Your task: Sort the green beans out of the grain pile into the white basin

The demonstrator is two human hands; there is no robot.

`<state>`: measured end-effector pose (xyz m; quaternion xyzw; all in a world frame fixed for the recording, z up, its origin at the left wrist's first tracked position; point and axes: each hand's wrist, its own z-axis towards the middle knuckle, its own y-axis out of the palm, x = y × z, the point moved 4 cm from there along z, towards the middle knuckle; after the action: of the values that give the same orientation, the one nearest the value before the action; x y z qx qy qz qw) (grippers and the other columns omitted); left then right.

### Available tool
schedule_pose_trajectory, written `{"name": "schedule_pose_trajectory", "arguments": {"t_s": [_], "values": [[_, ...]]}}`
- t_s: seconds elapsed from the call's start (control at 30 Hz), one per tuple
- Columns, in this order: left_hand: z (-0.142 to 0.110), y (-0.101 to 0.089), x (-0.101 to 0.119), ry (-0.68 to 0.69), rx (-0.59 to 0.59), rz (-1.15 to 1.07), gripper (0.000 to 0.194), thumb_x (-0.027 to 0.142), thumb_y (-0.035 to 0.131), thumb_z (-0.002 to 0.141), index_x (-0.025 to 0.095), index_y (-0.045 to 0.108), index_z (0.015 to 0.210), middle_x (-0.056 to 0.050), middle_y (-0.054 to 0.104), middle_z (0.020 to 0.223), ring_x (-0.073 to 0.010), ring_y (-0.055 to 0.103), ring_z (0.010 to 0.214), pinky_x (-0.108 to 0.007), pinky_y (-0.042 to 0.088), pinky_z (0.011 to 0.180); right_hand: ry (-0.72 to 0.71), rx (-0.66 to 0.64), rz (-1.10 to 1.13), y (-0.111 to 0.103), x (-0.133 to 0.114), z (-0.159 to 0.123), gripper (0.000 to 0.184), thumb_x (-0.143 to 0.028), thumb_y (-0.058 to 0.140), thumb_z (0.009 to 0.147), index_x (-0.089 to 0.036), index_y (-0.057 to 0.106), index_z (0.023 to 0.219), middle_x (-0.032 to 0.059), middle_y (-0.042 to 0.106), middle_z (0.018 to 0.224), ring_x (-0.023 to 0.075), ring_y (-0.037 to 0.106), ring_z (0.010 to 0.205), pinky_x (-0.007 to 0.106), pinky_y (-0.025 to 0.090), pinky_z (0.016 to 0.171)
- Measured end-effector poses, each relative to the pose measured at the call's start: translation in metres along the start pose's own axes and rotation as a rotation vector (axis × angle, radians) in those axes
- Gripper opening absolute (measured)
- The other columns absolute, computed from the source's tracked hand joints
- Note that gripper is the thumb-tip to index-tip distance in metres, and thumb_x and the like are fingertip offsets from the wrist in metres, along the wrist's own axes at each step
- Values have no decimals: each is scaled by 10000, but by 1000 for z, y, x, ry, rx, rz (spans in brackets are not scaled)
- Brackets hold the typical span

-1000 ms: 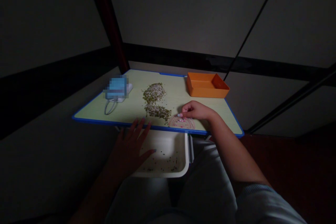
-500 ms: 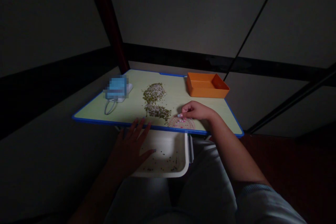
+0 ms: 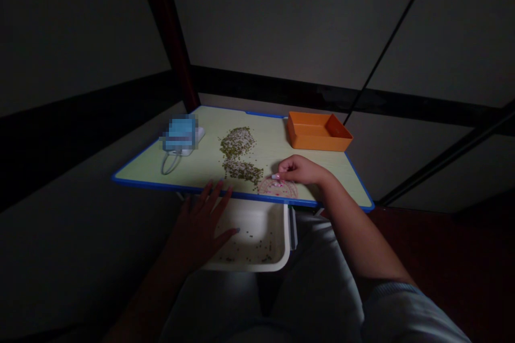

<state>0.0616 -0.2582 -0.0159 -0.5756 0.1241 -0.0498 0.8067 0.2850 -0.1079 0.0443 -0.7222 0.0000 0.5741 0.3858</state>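
Note:
A pinkish see-through protractor [image 3: 278, 189] is at the table's front edge, its curved side away from me. The fingers of my right hand [image 3: 300, 169] are curled, with thumb and forefinger pinched at the top of that curve; whether it lies flat or tilts I cannot tell. Just left of it is a heap of small green and whitish grains [image 3: 241, 155], spread in two joined patches. My left hand [image 3: 203, 220] is spread open in shadow, fingertips at the blue table edge and thumb over the white drawer [image 3: 281, 260], holding nothing.
An orange open box [image 3: 319, 142] stands at the back right of the pale table [image 3: 273, 139]. At the left lies a blurred-out blue device [image 3: 179, 134] on a white block with a looped cable [image 3: 169, 163]. Scattered dark bits lie in the drawer below the edge.
Both hands keep their places and the grain heap looks the same. Only the whole view has shifted very slightly.

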Motion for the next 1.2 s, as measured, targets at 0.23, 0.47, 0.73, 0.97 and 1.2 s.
{"name": "schedule_pose_trajectory", "arguments": {"t_s": [0.23, 0.47, 0.73, 0.97, 1.2], "values": [[1, 1, 1, -4, -23, 17, 812, 645, 388, 847, 219, 167, 1502, -124, 228, 1566, -354, 243, 1430, -612, 322, 1043, -22, -19, 28, 2, 1, 1, 322, -401, 598, 819, -137, 551, 639, -74, 386, 541, 65, 305, 530, 238, 236, 532], [0, 2, 0, 1, -7, 29, 812, 641, 397, 845, 226, 162, 1503, -125, 222, 1567, -357, 242, 1430, -617, 320, 1044, -26, -7, 43, 4, 0, 2, 333, -397, 593, 828, -153, 512, 616, -83, 346, 530, 59, 285, 513, 235, 222, 520], [-1, 3, 0, 12, 19, 33, 838, 650, 401, 840, 222, 131, 1508, -120, 215, 1571, -353, 242, 1430, -616, 313, 1049, -20, 52, -10, 5, 0, 2, 345, -384, 606, 804, -158, 487, 573, -84, 340, 518, 59, 295, 516, 235, 233, 522], [-1, 2, 0, 27, 33, 42, 837, 664, 365, 847, 223, 109, 1510, -127, 206, 1572, -352, 243, 1430, -616, 310, 1050, 29, 98, -78, -4, 5, -3, 314, -348, 601, 805, -158, 501, 576, -77, 370, 509, 59, 304, 509, 239, 227, 516], [-1, 1, 1, 13, 21, 38, 822, 637, 377, 855, 232, 95, 1511, -112, 195, 1576, -339, 237, 1434, -616, 308, 1053, 62, 138, -69, -10, 9, -5, 319, -372, 606, 780, -162, 498, 566, -76, 369, 496, 61, 304, 496, 238, 230, 504]]}}
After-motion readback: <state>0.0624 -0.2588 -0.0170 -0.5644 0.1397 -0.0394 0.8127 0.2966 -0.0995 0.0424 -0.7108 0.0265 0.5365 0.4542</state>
